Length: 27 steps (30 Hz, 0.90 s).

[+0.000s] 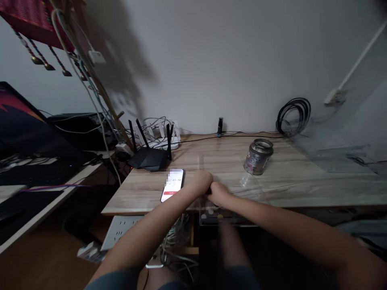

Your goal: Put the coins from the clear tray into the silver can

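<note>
My left hand and my right hand meet over the front of the wooden desk, both with fingers curled closed. Whatever they may grip is hidden by the fingers. Around and beneath them lies a clear see-through box or sheet, its edges faint. Several small round coin-like discs show near its front edge, below my hands. Left of my left hand lies a lit smartphone with numbers on its screen. A grey metal can stands to the right, a clear crumpled-looking piece beside its base.
A black router with raised antennas stands at the desk's back left, a white one behind it. Coiled black cable leans on the wall. A small black device stands at the back. Cables hang under the desk.
</note>
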Available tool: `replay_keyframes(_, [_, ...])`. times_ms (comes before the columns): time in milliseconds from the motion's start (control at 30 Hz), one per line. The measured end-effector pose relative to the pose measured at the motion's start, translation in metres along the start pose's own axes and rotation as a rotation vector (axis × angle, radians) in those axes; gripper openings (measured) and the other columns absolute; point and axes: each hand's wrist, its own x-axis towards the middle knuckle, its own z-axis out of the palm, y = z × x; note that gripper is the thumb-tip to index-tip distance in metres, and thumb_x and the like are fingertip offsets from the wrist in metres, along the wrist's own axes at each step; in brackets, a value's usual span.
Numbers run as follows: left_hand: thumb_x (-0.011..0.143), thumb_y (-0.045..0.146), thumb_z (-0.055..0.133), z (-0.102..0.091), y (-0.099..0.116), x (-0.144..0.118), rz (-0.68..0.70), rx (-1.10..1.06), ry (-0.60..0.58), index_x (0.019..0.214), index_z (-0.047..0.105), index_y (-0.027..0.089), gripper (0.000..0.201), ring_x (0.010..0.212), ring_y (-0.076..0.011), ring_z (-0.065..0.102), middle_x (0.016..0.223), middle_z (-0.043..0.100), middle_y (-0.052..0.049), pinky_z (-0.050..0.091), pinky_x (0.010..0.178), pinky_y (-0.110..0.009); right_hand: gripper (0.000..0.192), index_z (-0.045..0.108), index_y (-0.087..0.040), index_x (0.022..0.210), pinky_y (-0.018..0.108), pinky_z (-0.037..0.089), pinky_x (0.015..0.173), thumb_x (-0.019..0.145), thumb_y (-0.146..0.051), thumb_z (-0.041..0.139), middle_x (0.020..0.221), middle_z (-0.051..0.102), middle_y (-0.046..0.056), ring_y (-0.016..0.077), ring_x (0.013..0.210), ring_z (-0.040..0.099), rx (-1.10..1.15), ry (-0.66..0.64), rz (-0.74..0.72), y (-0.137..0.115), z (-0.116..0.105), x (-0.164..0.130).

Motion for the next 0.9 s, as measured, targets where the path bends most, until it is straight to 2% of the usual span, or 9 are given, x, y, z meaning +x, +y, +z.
replay_keyframes(133, [0.068,0.009,0.057,0.001,0.001,0.0,0.007,0.054,0.006,0.084,0.066,0.005,0.019,0.083,-0.0292,0.062,0.082,0.064,-0.021,0.048,0.071,-0.038,0.028,0.063,-0.012,0.088,0.026,0.043,0.065,0.065,-0.027,0.059,0.092,0.065,0.012,0.0224,0.084,0.06,0.03,-0.014,-0.093,0.003,0.002,0.001])
replay_keyframes(200, [0.07,0.01,0.055,0.002,0.001,0.0,0.01,0.061,0.02,0.084,0.066,0.006,0.018,0.083,-0.0275,0.062,0.083,0.065,-0.02,0.048,0.071,-0.036,0.019,0.065,-0.015,0.081,0.024,0.042,0.062,0.065,-0.021,0.058,0.084,0.067,0.008,0.0183,0.077,0.06,0.062,-0.018,-0.143,0.013,-0.012,0.0])
replay_keyframes(267, [0.071,0.008,0.053,0.004,0.0,0.0,0.007,0.062,0.035,0.085,0.065,0.006,0.019,0.084,-0.0257,0.062,0.083,0.065,-0.02,0.048,0.073,-0.034,0.013,0.066,-0.018,0.075,0.022,0.041,0.059,0.067,-0.021,0.056,0.076,0.068,0.003,0.0148,0.07,0.06,0.119,0.073,-0.168,0.034,-0.045,0.001])
replay_keyframes(333, [0.07,0.004,0.051,0.006,-0.002,0.0,-0.002,0.056,0.05,0.085,0.065,0.006,0.021,0.084,-0.0249,0.062,0.083,0.065,-0.02,0.047,0.074,-0.033,0.017,0.067,-0.019,0.075,0.022,0.041,0.059,0.07,-0.028,0.054,0.074,0.067,0.002,0.0141,0.068,0.059,0.17,0.337,-0.109,0.066,-0.093,0.005])
replay_keyframes(433, [0.069,0.004,0.05,0.007,-0.004,0.001,-0.031,0.036,0.078,0.086,0.065,0.006,0.023,0.084,-0.0249,0.062,0.084,0.064,-0.02,0.047,0.072,-0.033,0.025,0.068,-0.019,0.079,0.025,0.04,0.057,0.068,-0.037,0.056,0.075,0.067,0.005,0.0161,0.068,0.058,0.081,0.748,0.195,0.119,-0.162,0.018])
replay_keyframes(500, [0.07,0.008,0.05,0.008,-0.003,0.003,-0.066,-0.021,0.114,0.089,0.065,0.008,0.024,0.083,-0.0235,0.062,0.085,0.065,-0.019,0.047,0.071,-0.031,0.024,0.069,-0.018,0.075,0.025,0.038,0.054,0.063,-0.037,0.059,0.074,0.067,0.005,0.017,0.066,0.057,0.004,0.689,0.322,0.146,-0.188,0.028])
replay_keyframes(600, [0.072,0.012,0.049,0.006,0.002,0.008,-0.097,-0.38,0.25,0.087,0.065,0.012,0.023,0.08,-0.0181,0.062,0.085,0.067,-0.011,0.046,0.071,-0.027,0.022,0.069,-0.019,0.074,0.026,0.037,0.054,0.062,-0.036,0.061,0.076,0.067,0.005,0.0171,0.067,0.057,-0.062,0.57,0.333,0.168,-0.196,0.039])
replay_keyframes(733, [0.07,0.015,0.053,-0.001,0.012,0.016,-0.158,-1.08,0.359,0.088,0.064,0.01,0.021,0.069,-0.0118,0.06,0.077,0.067,-0.007,0.046,0.064,-0.022,0.022,0.069,-0.02,0.075,0.027,0.038,0.056,0.062,-0.036,0.061,0.077,0.067,0.006,0.0177,0.068,0.057,-0.105,0.571,0.355,0.174,-0.192,0.04])
replay_keyframes(900, [0.066,0.012,0.06,-0.013,0.025,0.025,-0.232,-1.746,0.346,0.098,0.058,0.009,0.032,0.066,-0.0092,0.06,0.071,0.065,-0.005,0.046,0.065,-0.021,0.028,0.069,-0.017,0.085,0.028,0.041,0.064,0.071,-0.035,0.052,0.089,0.067,0.008,0.0198,0.079,0.057,-0.054,0.672,0.189,0.145,-0.177,0.015])
